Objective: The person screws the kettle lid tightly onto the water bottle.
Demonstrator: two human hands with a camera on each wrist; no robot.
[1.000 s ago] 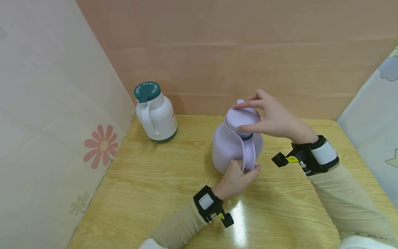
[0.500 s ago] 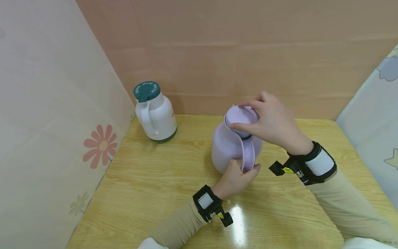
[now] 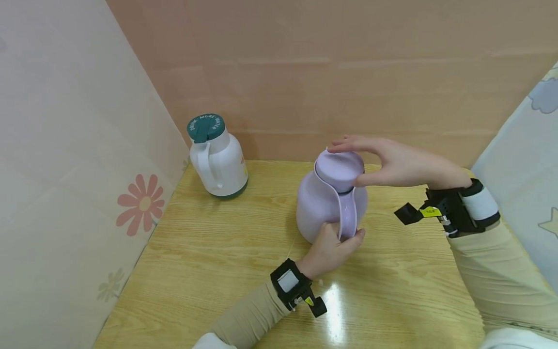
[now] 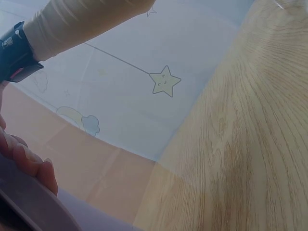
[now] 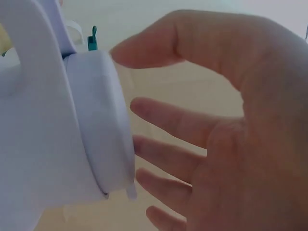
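A lilac jug point(image 3: 320, 208) stands in the middle of the wooden table point(image 3: 209, 257). My left hand point(image 3: 342, 236) grips the lower end of its curved handle point(image 3: 348, 215); the left wrist view shows only fingertips point(image 4: 33, 166) against the jug's dark wall. My right hand point(image 3: 348, 164) arches over the round lid point(image 3: 337, 170), thumb beside its near edge and fingers stretched over the far rim. In the right wrist view the fingers point(image 5: 168, 122) are straight and spread, with a gap to the lid point(image 5: 103, 125).
A white jug point(image 3: 222, 167) with a dark green cap point(image 3: 206, 127) stands at the back left corner. Walls close in the table at the back and left, and a star-patterned panel point(image 3: 523, 150) stands on the right.
My right hand twisted on the lid, then its wrist swung out to the right and the fingers loosened and straightened. The left hand and the jug stayed put.
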